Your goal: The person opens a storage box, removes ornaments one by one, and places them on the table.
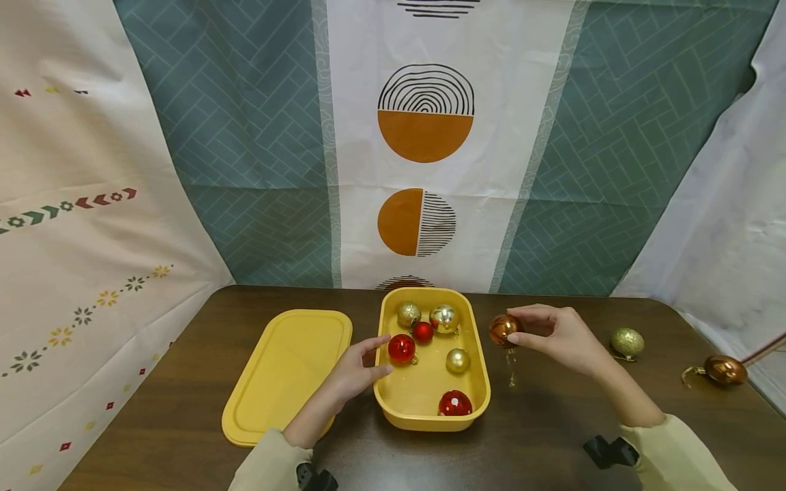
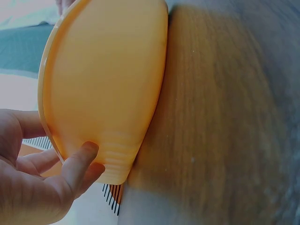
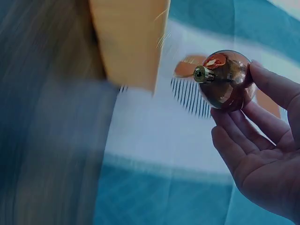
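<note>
My right hand [image 1: 561,334] pinches a shiny copper Christmas ball [image 1: 502,329] by its side, just right of the yellow box [image 1: 482,368]. A gold cap with a dangling gold loop hangs below the ball, and in the right wrist view this cap [image 3: 200,74] faces the camera. At the box's left wall my left hand [image 1: 356,372] holds the rim. In the left wrist view some fingers [image 2: 79,164] lie against the outer wall while others reach over the edge. Inside the box are red balls [image 1: 402,348] and gold balls [image 1: 457,361], several in all.
A flat yellow lid [image 1: 288,368] lies left of the box. On the table's right side rest a glittery gold ball [image 1: 628,342] and another copper ball [image 1: 726,370] with a gold loop. Patterned cloth [image 1: 424,170] hangs behind the brown table [image 1: 522,450].
</note>
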Demonstrator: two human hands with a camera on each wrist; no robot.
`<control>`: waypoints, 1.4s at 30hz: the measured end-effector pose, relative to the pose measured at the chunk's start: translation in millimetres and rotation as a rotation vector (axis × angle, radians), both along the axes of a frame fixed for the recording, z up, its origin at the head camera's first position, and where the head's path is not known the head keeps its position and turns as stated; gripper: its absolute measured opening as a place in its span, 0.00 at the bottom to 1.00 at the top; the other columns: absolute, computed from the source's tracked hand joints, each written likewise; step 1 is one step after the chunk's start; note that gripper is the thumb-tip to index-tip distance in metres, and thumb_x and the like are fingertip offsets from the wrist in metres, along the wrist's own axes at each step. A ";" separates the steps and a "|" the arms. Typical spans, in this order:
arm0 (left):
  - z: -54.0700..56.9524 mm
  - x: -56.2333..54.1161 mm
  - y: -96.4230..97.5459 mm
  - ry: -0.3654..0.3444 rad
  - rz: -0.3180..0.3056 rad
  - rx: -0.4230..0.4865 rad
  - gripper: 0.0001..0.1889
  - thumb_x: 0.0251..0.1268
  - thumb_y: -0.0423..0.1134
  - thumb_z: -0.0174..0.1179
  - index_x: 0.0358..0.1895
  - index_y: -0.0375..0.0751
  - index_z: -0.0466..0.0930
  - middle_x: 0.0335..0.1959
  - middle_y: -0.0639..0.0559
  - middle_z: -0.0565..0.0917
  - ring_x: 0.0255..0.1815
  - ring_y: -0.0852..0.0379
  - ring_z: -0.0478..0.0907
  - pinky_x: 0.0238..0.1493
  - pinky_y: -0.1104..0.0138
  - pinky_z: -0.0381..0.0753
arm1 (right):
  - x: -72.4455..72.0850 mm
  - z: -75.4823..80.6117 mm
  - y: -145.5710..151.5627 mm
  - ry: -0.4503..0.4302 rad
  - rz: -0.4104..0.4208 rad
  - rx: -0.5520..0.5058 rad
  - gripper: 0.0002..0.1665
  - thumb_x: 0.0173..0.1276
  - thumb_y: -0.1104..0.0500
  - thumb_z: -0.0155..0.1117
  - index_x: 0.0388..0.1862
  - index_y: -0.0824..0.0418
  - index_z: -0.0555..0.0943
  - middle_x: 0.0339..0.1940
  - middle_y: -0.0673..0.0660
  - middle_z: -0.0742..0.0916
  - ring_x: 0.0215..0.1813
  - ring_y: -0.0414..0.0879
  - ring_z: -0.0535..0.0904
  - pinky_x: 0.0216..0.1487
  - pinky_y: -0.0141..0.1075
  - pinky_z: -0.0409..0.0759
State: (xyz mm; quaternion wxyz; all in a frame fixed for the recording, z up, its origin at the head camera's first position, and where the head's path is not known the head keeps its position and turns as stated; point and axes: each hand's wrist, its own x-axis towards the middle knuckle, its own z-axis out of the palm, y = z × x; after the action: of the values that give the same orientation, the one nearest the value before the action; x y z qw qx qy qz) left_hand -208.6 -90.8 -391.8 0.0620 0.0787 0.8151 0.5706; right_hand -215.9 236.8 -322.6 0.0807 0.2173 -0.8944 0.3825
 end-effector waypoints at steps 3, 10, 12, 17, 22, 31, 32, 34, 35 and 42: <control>0.1 0.2 0.0 0.001 -0.001 0.000 0.26 0.55 0.28 0.60 0.61 0.34 0.69 0.62 0.38 0.69 0.63 0.37 0.62 0.60 0.51 0.65 | 0.6 -1.3 19.9 0.010 -0.060 0.010 0.24 0.55 0.58 0.69 0.49 0.67 0.79 0.45 0.63 0.84 0.42 0.31 0.78 0.38 0.24 0.77; -0.2 0.7 0.3 -0.008 0.003 0.004 0.27 0.55 0.28 0.60 0.61 0.34 0.69 0.62 0.38 0.69 0.62 0.37 0.63 0.58 0.52 0.68 | 2.7 -11.3 67.8 0.027 -0.172 0.057 0.25 0.55 0.57 0.69 0.50 0.69 0.78 0.45 0.67 0.83 0.38 0.24 0.76 0.33 0.19 0.74; -0.3 0.7 0.2 -0.009 0.004 0.006 0.27 0.55 0.28 0.60 0.61 0.34 0.69 0.62 0.38 0.69 0.62 0.37 0.63 0.58 0.52 0.68 | 3.5 -15.2 80.3 0.031 -0.207 0.079 0.25 0.55 0.56 0.69 0.50 0.68 0.79 0.45 0.67 0.83 0.37 0.23 0.76 0.32 0.19 0.74; -0.1 0.5 0.1 -0.007 0.004 0.006 0.26 0.55 0.28 0.60 0.61 0.34 0.69 0.62 0.38 0.69 0.63 0.37 0.63 0.59 0.52 0.67 | 6.1 -24.0 110.7 -0.006 -0.274 0.107 0.28 0.56 0.53 0.68 0.51 0.70 0.78 0.46 0.69 0.82 0.37 0.19 0.73 0.30 0.20 0.74; 0.9 1.1 0.7 -0.012 0.006 0.001 0.26 0.55 0.29 0.60 0.61 0.35 0.69 0.62 0.38 0.69 0.62 0.37 0.63 0.58 0.52 0.67 | 9.0 -32.2 139.2 -0.059 -0.347 0.153 0.30 0.58 0.49 0.66 0.53 0.69 0.77 0.46 0.68 0.82 0.36 0.15 0.68 0.29 0.20 0.72; 1.9 1.8 1.3 -0.023 0.011 -0.005 0.27 0.55 0.29 0.61 0.61 0.36 0.69 0.62 0.38 0.68 0.63 0.37 0.62 0.56 0.53 0.70 | 14.3 -48.0 174.0 -0.154 -0.409 0.201 0.34 0.59 0.48 0.64 0.52 0.75 0.74 0.44 0.73 0.81 0.32 0.15 0.64 0.27 0.24 0.72; 2.1 1.8 1.2 -0.023 0.012 -0.005 0.27 0.55 0.29 0.61 0.61 0.36 0.69 0.62 0.38 0.68 0.63 0.37 0.62 0.56 0.53 0.70 | 14.5 -49.6 177.5 -0.154 -0.416 0.215 0.34 0.59 0.48 0.65 0.52 0.75 0.75 0.43 0.72 0.82 0.31 0.15 0.63 0.26 0.24 0.72; 2.3 1.7 1.2 -0.024 0.013 -0.006 0.27 0.55 0.29 0.61 0.61 0.36 0.69 0.62 0.38 0.68 0.62 0.37 0.63 0.56 0.53 0.71 | 14.0 -52.4 184.7 -0.152 -0.419 0.243 0.34 0.58 0.48 0.65 0.50 0.76 0.75 0.41 0.72 0.83 0.31 0.15 0.63 0.26 0.24 0.71; 2.4 1.7 1.1 -0.026 0.014 -0.006 0.27 0.55 0.29 0.61 0.61 0.36 0.69 0.62 0.38 0.68 0.62 0.37 0.63 0.55 0.53 0.71 | 13.4 -53.6 188.1 -0.143 -0.424 0.256 0.33 0.58 0.48 0.65 0.49 0.76 0.76 0.40 0.72 0.83 0.31 0.15 0.63 0.26 0.24 0.70; 2.7 1.1 0.9 -0.025 0.013 -0.009 0.27 0.55 0.29 0.61 0.61 0.36 0.69 0.62 0.39 0.68 0.63 0.37 0.63 0.56 0.53 0.70 | 7.1 -60.9 205.3 -0.176 -0.435 0.307 0.34 0.58 0.46 0.65 0.48 0.76 0.77 0.39 0.72 0.83 0.30 0.22 0.68 0.28 0.31 0.75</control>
State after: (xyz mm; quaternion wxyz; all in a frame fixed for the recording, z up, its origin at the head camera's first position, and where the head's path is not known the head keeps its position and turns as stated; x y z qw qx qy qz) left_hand -207.5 -89.9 -389.1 0.0686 0.0659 0.8173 0.5684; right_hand -208.8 442.1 -383.5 0.0489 -0.0041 -0.9711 0.2337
